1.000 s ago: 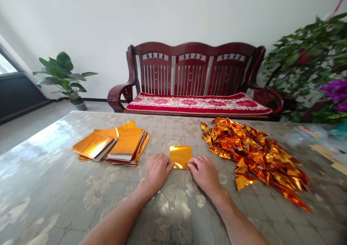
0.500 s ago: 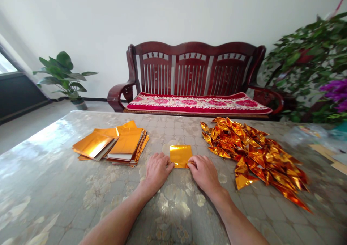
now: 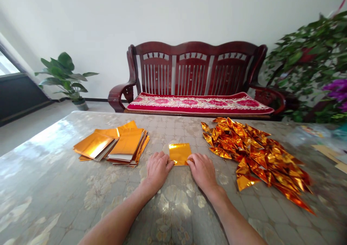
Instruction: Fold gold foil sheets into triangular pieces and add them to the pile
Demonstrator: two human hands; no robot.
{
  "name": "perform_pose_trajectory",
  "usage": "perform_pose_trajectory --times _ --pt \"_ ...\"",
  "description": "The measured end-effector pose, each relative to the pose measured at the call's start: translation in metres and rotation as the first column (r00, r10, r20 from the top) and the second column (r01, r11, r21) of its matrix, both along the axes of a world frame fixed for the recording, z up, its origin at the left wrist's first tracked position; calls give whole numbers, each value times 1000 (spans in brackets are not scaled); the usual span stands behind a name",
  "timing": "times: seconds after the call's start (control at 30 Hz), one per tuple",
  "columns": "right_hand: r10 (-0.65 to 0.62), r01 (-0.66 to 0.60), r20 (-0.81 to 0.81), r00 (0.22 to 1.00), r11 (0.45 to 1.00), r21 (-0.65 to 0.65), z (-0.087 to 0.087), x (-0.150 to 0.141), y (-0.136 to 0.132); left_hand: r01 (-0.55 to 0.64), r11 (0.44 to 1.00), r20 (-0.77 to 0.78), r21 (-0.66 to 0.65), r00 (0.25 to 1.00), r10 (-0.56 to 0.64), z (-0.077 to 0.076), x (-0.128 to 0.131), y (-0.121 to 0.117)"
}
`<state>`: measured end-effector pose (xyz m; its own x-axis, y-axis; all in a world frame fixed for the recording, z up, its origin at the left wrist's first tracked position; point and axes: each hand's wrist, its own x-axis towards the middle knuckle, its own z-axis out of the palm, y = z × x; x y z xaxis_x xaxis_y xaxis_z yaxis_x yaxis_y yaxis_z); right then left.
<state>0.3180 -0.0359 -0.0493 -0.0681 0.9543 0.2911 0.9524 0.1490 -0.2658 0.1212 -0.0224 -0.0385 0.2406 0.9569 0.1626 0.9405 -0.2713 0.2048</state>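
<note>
A sheet of gold foil paper (image 3: 180,151) lies on the table between my hands, its near edge turned up in a narrow fold. My left hand (image 3: 158,167) pinches the sheet's near left corner, fingers curled. At the near right corner my right hand (image 3: 202,169) grips the same edge between thumb and fingers. To the left are stacked gold foil sheets (image 3: 126,142), some showing pale undersides. A heap of folded gold foil pieces (image 3: 256,154), pointed at their ends, spreads over the table on the right.
The table (image 3: 114,208) has a shiny floral cover. Clear plastic bags (image 3: 309,134) and tan card strips (image 3: 329,156) lie at its right side. Beyond stands a dark red wooden bench (image 3: 192,67) with a patterned cushion (image 3: 200,103); potted plants (image 3: 65,76) flank it.
The sheet's far edge has shifted slightly up and left in view, and my right hand has moved a little left with it. Both hands keep their grip; the camera has shifted slightly.
</note>
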Motion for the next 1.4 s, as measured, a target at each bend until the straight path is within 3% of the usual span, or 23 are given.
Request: perform_pose_trajectory --times 0.37,0.5,0.77,1.0,1.27,1.4 --pt "-19 22 54 998 999 -46 1 -4 0 97 986 -66 -136 992 -106 16 -1 11" --pt "4 -1 66 998 999 -33 1 -2 6 90 991 -29 -104 995 -93 11 -1 20" --pt "-29 31 48 998 999 -44 2 3 43 -14 1000 24 -26 1000 15 0 7 42" --pt "-23 21 99 995 999 28 1 -1 40 -42 999 35 -31 998 44 -3 6 41" --pt "-28 26 97 995 999 23 2 0 40 -62 997 13 -44 998 63 1 9 39" --pt "-18 15 86 996 999 33 0 1 40 -31 999 65 39 997 29 2 10 34"
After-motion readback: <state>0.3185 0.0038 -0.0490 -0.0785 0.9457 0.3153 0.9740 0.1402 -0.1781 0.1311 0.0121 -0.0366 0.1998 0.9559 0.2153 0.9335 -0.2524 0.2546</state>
